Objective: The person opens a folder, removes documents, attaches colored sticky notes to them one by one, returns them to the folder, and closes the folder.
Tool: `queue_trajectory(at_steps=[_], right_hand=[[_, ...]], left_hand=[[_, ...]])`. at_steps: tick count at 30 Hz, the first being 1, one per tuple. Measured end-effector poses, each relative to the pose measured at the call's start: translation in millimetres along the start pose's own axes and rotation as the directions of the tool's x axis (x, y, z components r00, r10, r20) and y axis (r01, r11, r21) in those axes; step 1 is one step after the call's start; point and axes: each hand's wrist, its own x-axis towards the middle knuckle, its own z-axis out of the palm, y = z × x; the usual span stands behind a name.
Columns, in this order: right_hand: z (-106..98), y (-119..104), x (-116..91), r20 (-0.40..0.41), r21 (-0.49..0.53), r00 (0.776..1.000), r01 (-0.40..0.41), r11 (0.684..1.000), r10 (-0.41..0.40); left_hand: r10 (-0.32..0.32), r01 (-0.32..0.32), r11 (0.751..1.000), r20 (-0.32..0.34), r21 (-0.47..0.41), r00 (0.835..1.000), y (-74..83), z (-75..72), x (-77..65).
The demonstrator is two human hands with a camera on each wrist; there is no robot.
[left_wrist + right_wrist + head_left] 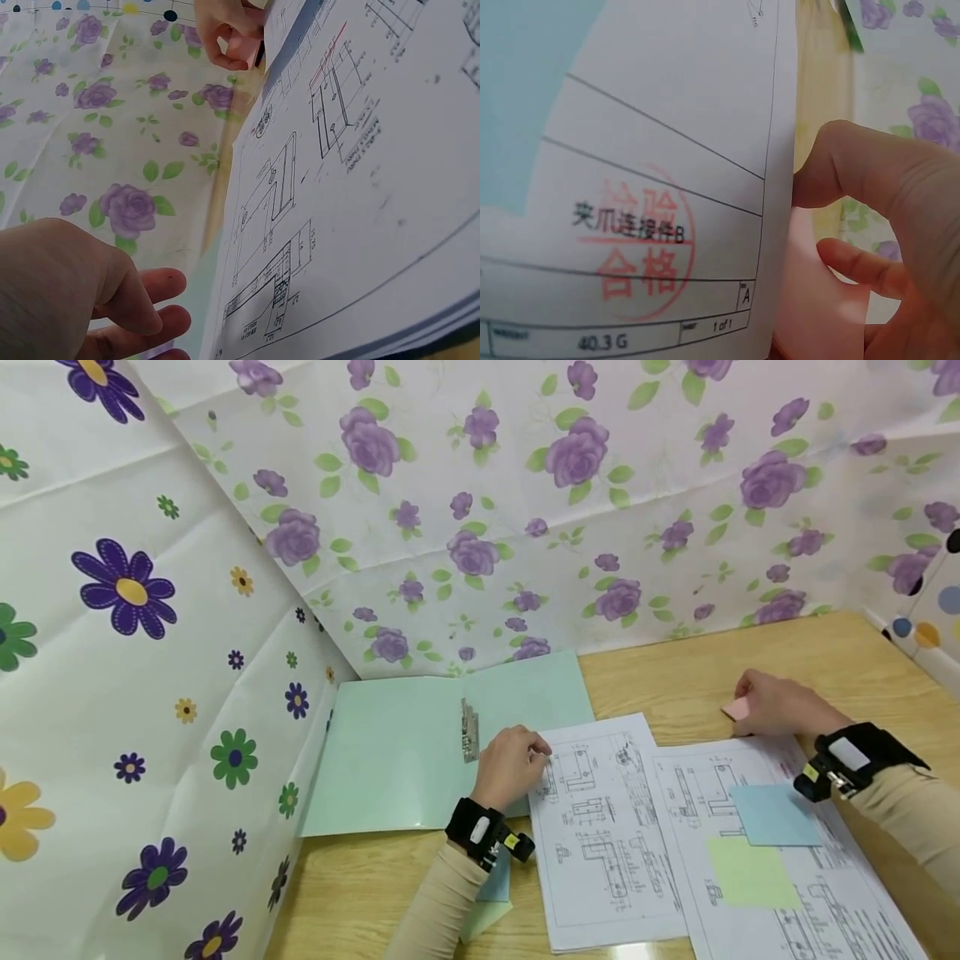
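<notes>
The slip point(738, 709) is pink, the folder point(397, 760) mint green, the sheets point(611, 918) white with black linework, the notes point(752, 878) blue and yellow-green, the backdrop point(420, 527) purple-flowered.

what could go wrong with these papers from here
The pink note, held close to the right drawing stack, might catch its edge and shift the blue note and green note on top.

The left drawing stack overlaps the open clip folder, so moving either might skew the sheets.

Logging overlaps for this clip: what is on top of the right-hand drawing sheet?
A light blue note and a pale green note lie on the right-hand drawing sheet. Any print directly beneath them is covered, so it cannot be read.
</notes>
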Motion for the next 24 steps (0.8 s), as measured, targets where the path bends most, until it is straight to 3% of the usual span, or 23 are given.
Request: queue_trajectory(at_steps=[4, 8, 11, 13, 14, 16, 21, 22, 24], right_hand=[[-8, -6, -4, -0.088, 0.012, 0.995, 0.043, 0.999, -0.042], [-14, -23, -8, -0.197, 0.036, 0.973, 0.127, 0.991, -0.118], [-10, -40, -11, -0.310, 0.040, 0.933, 0.207, 0.978, -0.185], [-4, -52, -13, -0.400, 0.046, 0.889, 0.264, 0.963, -0.224], [1, -58, -15, -0.453, 0.043, 0.855, 0.303, 0.952, -0.252], [11, -70, -17, -0.568, -0.007, 0.757, 0.388, 0.922, -0.323], [31, -93, -20, -0.767, -0.185, 0.435, 0.553, 0.812, -0.471], [33, -97, -21, -0.784, -0.208, 0.391, 0.566, 0.798, -0.482], [35, -103, -22, -0.807, -0.219, 0.341, 0.584, 0.781, -0.482]], left_hand=[[0.000, 0.000, 1.000, -0.014, 0.001, 1.000, 1.7, -1.9, 2.2], [0.006, -0.006, 0.998, -0.009, -0.057, 1.000, 7.0, -5.4, 5.5], [0.019, -0.019, 0.994, -0.001, -0.104, 1.000, 13.6, -7.7, 9.9], [0.030, -0.030, 0.992, -0.003, -0.122, 1.000, 19.7, -9.3, 13.8], [0.036, -0.037, 0.991, -0.005, -0.132, 0.999, 23.1, -10.1, 15.8], [0.048, -0.049, 0.986, -0.012, -0.157, 0.999, 30.3, -11.6, 20.4], [0.075, -0.080, 0.976, -0.031, -0.203, 0.997, 44.7, -11.7, 29.8], [0.077, -0.082, 0.975, -0.034, -0.208, 0.996, 45.9, -11.2, 30.5], [0.080, -0.087, 0.974, -0.040, -0.210, 0.996, 47.0, -9.9, 31.1]])
